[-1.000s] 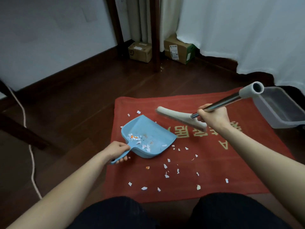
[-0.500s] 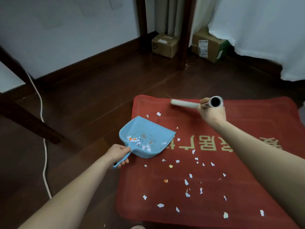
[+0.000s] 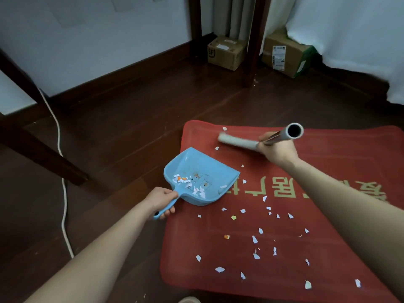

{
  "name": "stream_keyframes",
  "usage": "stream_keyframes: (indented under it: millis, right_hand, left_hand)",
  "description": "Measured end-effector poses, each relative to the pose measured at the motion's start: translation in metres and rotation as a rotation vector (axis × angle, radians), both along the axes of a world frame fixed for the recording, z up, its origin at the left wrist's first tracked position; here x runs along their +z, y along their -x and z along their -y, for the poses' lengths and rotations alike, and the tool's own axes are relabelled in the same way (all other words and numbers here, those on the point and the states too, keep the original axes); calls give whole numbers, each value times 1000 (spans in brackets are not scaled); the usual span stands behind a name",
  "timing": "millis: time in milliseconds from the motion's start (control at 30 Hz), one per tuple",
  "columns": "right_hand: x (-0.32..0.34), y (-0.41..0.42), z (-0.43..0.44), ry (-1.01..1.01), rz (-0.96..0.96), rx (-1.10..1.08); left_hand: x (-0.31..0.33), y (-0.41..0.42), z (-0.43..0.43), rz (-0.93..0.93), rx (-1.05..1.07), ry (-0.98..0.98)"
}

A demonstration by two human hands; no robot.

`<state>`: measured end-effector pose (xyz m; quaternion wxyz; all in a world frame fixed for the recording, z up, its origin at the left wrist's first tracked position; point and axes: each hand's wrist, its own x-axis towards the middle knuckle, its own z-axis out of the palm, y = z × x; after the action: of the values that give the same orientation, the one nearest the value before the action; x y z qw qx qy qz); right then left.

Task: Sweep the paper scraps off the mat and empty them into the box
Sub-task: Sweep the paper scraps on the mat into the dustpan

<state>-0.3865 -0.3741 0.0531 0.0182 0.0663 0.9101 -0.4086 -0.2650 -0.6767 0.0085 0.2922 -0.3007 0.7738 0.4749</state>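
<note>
A red mat (image 3: 341, 171) with gold characters lies on the dark wooden floor. Several white and orange paper scraps (image 3: 254, 239) are scattered over its near half. My left hand (image 3: 160, 201) grips the handle of a blue dustpan (image 3: 203, 178), which rests on the mat's left edge with a small pile of scraps inside. My right hand (image 3: 276, 150) holds the metal handle of a broom (image 3: 294, 132). Its pale head (image 3: 237, 142) lies near the mat's far left corner, beside two scraps. The box for the scraps is out of view.
Two cardboard boxes (image 3: 226, 51) (image 3: 284, 54) stand against the far wall beside dark wooden legs (image 3: 251, 40). A white cord (image 3: 62, 171) runs along the floor at the left, near a dark slanted furniture leg (image 3: 41, 149). A white curtain (image 3: 349, 29) hangs at the far right.
The view has swung left, so the grey plastic box at the right has gone out of sight. The broom head has moved from the middle of the mat to its far left corner.
</note>
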Motion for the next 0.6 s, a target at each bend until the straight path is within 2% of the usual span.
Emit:
stream_keyframes:
  millis: [67, 100, 200, 267, 367, 400, 467, 533, 600]
  right_hand:
    - [6, -8, 2, -11, 97, 188]
    - [12, -10, 0, 58, 102, 216]
    - [28, -12, -10, 235, 25, 57]
    - [24, -7, -17, 116, -41, -46]
    - [5, -3, -24, -46, -3, -90]
    - [-2, -4, -23, -81, 47, -67]
    - [-7, -10, -23, -140, 68, 135]
    - [2, -14, -22, -15, 53, 263]
    - [13, -9, -24, 163, 29, 175]
  left_hand:
    - [-1, 2, 2, -14, -14, 4]
    - [-1, 2, 4, -24, -21, 6]
    - [-3, 1, 7, -52, -47, 21]
    - [-4, 3, 2, -60, -72, 31]
    - [-6, 10, -10, -51, -72, 25]
    - [-6, 12, -14, -47, -64, 21]
    - [-8, 18, -22, -45, -65, 11]
    - [-7, 18, -23, -48, -57, 2]
    - [-7, 17, -21, -53, -48, 1]
